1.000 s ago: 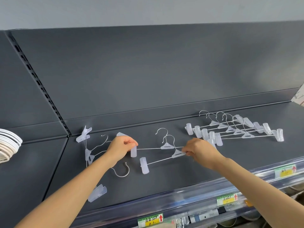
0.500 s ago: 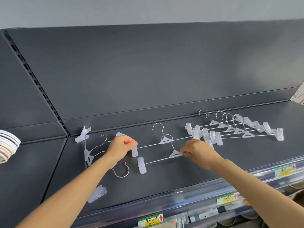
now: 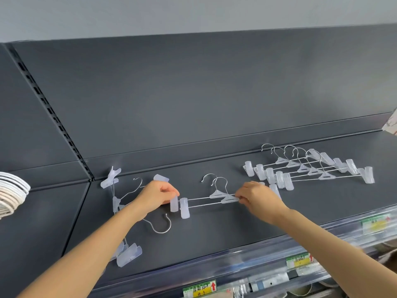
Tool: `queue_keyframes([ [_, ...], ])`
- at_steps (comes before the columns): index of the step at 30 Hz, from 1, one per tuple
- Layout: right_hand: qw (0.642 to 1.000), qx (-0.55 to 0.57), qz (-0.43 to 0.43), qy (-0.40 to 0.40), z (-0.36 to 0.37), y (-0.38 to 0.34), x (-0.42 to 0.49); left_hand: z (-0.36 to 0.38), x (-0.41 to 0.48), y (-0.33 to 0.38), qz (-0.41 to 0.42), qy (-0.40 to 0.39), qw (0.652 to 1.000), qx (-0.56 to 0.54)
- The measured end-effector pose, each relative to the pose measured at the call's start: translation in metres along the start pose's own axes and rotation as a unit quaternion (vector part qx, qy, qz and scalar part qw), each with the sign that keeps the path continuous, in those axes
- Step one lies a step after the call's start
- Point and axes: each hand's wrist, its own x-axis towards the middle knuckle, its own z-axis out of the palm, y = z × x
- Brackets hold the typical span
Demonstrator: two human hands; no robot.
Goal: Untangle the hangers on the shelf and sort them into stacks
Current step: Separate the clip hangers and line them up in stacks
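Two clear-clipped wire hangers lie side by side, nearly parallel, in the middle of the dark shelf, stretched between both hands. The left hand has its fingers curled to pinch the clip at their left end, and the right hand pinches the bars by the triangular centre pieces. A neat stack of like hangers lies behind the right hand, a tangle of hangers lies under the left forearm, white hangers are piled on the neighbouring shelf at far left, and price labels line the front edge.
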Motion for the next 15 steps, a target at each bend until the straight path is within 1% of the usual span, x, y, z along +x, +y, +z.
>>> queue_keyframes([
  [2, 1.0, 0.005, -0.006, 0.005, 0.002, -0.002, -0.001, -0.001, -0.001, 0.0, 0.003, -0.014, 1.0, 0.007],
  [5, 0.999, -0.001, -0.017, 0.035, 0.003, -0.002, -0.002, -0.001, -0.002, 0.002, 0.004, -0.024, 1.0, 0.008],
  [7, 0.999, -0.013, -0.021, 0.022, 0.002, 0.0, 0.0, -0.001, -0.003, 0.003, 0.002, -0.024, 1.0, -0.001],
  [10, 0.999, -0.027, -0.012, -0.02, 0.001, -0.001, 0.001, -0.001, -0.005, 0.002, -0.002, -0.027, 0.999, -0.017],
  [13, 0.999, -0.03, -0.01, -0.021, 0.002, -0.001, 0.0, -0.004, -0.007, 0.001, 0.014, -0.018, 1.0, 0.013],
  [15, 1.0, -0.024, -0.012, -0.009, 0.002, -0.004, 0.0, -0.008, -0.011, 0.0, 0.026, 0.002, 0.999, 0.041],
])
